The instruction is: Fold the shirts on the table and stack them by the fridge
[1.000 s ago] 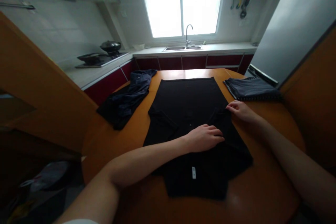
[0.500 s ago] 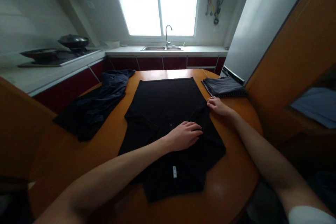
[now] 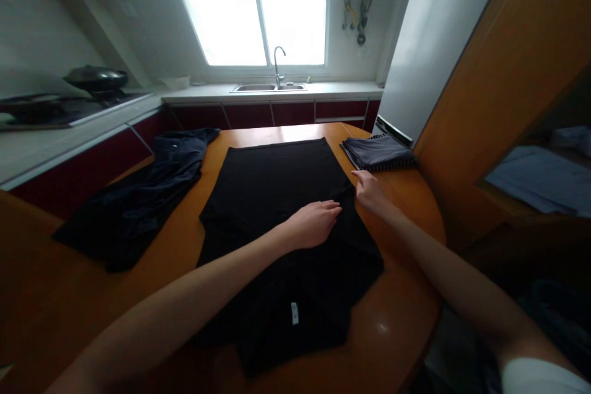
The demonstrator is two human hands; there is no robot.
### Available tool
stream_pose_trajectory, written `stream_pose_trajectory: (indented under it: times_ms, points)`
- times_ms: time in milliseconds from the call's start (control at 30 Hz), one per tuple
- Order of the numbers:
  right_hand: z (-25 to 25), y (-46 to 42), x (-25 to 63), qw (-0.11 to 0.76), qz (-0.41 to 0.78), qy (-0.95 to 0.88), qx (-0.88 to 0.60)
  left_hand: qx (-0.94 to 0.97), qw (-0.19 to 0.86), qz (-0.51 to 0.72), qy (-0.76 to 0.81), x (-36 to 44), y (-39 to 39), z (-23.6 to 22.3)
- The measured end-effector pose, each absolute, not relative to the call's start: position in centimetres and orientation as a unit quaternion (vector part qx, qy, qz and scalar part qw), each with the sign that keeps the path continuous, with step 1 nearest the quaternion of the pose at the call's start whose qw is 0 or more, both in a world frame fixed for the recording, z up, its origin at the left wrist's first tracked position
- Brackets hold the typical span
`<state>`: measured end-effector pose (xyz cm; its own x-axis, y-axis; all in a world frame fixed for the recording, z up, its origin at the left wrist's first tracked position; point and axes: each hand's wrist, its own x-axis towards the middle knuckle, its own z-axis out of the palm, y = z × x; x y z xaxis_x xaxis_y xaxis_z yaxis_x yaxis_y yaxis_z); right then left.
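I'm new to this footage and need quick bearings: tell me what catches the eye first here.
A black shirt lies spread flat in the middle of a round orange table, with the left hand pressed on it and the right hand at its right edge. A crumpled dark garment sprawls to the left, and a folded grey piece sits at the far right. Behind, a bright window glares over a sink.

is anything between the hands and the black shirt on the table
Nothing visible. The left hand lies flat on the black shirt, and the right hand touches its right edge. The folded grey cloth and the dark garment lie off to either side on the table.
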<state>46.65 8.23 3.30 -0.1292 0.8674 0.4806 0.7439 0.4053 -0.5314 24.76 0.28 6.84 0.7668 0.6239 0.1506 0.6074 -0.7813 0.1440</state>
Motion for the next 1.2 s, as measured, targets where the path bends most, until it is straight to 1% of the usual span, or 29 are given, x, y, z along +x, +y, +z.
stream_pose_trajectory:
  times_ms: [167,267,333,433,567,667,767,833,900,1033,1200]
  points:
    - [1.2,2.2,44.3,0.236,0.087,-0.776,-0.578,0.932,0.016,0.058,0.358,27.1,5.2,3.9]
    - [0.3,-1.6,44.5,0.156,0.093,-0.808,-0.561,0.927,0.021,0.036,0.373,27.1,6.6,2.5]
    - [0.4,-3.5,45.0,0.121,0.085,-0.827,-0.542,0.922,0.021,0.030,0.385,27.0,6.8,2.3]
    - [1.1,-5.6,45.9,0.100,0.076,-0.836,-0.535,0.922,0.005,0.024,0.386,27.3,6.6,2.7]
    - [1.4,-7.3,46.3,0.098,0.096,-0.832,-0.537,0.933,-0.021,0.063,0.355,28.7,6.8,3.0]
    - [1.0,-7.0,46.9,0.121,0.151,-0.822,-0.536,0.934,0.012,0.065,0.350,29.4,7.1,2.5]
    - [0.9,-4.0,48.3,0.193,0.211,-0.783,-0.553,0.927,0.028,0.061,0.368,29.5,7.2,2.0]
    - [1.3,-0.7,49.3,0.261,0.207,-0.750,-0.572,0.926,0.027,0.060,0.373,29.5,7.1,2.0]
    - [1.7,3.1,49.9,0.300,0.186,-0.723,-0.595,0.925,0.026,0.057,0.375,29.5,7.0,2.1]
    - [2.0,8.6,48.7,0.266,0.144,-0.757,-0.579,0.924,0.024,0.059,0.377,29.4,6.9,2.2]
    - [0.5,10.4,46.3,0.225,0.127,-0.790,-0.556,0.920,0.013,0.067,0.386,29.4,7.0,1.7]
